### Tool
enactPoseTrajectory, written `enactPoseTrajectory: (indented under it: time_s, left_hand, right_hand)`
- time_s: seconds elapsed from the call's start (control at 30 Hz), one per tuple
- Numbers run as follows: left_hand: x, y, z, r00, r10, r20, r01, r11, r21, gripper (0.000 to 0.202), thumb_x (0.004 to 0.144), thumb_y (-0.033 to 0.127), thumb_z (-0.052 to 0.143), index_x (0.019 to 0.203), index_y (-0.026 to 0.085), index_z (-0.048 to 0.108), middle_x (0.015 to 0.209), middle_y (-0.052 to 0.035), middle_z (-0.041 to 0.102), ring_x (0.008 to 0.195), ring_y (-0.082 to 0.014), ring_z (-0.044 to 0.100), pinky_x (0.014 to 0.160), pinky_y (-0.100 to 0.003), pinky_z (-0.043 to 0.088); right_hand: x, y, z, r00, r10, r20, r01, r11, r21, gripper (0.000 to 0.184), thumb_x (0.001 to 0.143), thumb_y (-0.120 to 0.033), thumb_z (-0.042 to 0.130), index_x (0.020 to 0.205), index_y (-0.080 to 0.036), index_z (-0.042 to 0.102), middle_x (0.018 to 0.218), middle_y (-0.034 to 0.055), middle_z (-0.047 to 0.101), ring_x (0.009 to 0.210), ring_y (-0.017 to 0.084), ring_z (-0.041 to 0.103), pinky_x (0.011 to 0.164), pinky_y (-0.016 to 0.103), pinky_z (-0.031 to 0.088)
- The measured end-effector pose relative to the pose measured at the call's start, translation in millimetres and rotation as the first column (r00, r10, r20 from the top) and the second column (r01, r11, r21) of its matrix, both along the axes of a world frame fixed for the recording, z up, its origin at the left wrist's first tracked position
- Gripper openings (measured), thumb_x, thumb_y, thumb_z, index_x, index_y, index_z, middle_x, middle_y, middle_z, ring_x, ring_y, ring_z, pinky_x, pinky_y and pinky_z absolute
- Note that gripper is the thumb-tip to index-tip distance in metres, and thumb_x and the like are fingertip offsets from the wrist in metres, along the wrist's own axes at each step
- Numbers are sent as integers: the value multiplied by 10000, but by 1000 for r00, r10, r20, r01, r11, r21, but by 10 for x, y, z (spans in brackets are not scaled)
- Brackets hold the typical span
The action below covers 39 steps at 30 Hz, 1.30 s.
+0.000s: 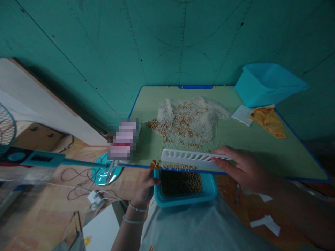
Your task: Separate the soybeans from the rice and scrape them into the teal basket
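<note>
My right hand (237,164) grips the right end of a white slotted plastic strip (187,158), which lies low over the table's front edge. A row of soybeans (180,167) sits along that edge, in front of the strip. Just below is a blue plastic basket (185,203) on my lap, holding dark small grains and soybeans. My left hand (145,186) holds the basket's left side; some of its fingers are hidden behind the rim. Farther back on the table, a spread pile of white grains (206,108) is mixed with soybeans, densest at its left and middle.
The green folding table (264,153) has a blue rim. An angular blue bin (251,87), a white packet (242,115) and an orange cloth (269,120) are at its right. A blurred pinkish object (123,141) sits left. A fan (31,157) and cables are beside the table.
</note>
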<state>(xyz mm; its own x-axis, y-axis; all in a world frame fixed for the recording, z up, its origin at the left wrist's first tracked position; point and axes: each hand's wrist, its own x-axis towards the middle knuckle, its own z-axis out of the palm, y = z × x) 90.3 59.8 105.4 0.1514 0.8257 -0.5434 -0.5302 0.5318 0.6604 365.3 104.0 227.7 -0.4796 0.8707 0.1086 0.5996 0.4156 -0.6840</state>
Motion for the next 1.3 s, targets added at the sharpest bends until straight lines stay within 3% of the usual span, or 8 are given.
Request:
enactPoseTrajectory:
  time_s: [0.3, 0.57, 0.77, 1.2, 1.3]
  left_hand:
    - [-20, -4, -18, 1000, 0, -12, 1, 999, 39, 458, 481, 123, 674, 915, 231, 773, 828, -28, 782, 1195, -393, 572, 1056, -526, 389]
    - [-19, 7, -36, 1000, 12, -12, -12, 998, 62, 486, 482, 115, 672, 947, 225, 766, 967, -39, 783, 1263, -392, 514, 1075, -488, 385]
    - [-32, -7, -61, 1000, -9, -12, 9, 1000, -13, 449, 465, 127, 693, 897, 225, 768, 807, -41, 786, 1182, -419, 575, 994, -539, 450]
    - [-32, -3, -40, 1000, -27, -8, 27, 999, 36, 360, 480, 131, 682, 823, 200, 766, 802, -33, 782, 1127, -389, 614, 985, -491, 461]
    - [-52, -8, -67, 999, -33, 2, 33, 998, 61, 367, 503, 121, 675, 850, 204, 762, 783, -26, 776, 1147, -384, 603, 1007, -501, 441]
  right_hand:
    - [-27, -35, -4, 999, 52, 6, -52, 997, 55, 188, 940, -286, 440, 851, -229, 595, 685, 4, 707, 604, 149, 668, 543, 231, 492]
    - [-6, 39, -4, 1000, 6, -13, -7, 999, -37, 179, 922, -301, 458, 860, -229, 609, 695, -4, 707, 610, 143, 661, 554, 228, 505]
    - [31, 34, -31, 999, 30, -24, -31, 999, -42, 186, 933, -314, 460, 855, -220, 600, 679, -16, 687, 598, 132, 653, 543, 214, 499]
    - [26, -1, -42, 996, 91, -26, -91, 996, -9, 198, 947, -325, 459, 868, -217, 605, 706, -2, 700, 637, 139, 670, 573, 215, 505]
    - [11, 12, -36, 997, 58, -44, -57, 998, 14, 174, 937, -316, 477, 871, -224, 610, 702, -12, 702, 621, 135, 669, 547, 203, 497]
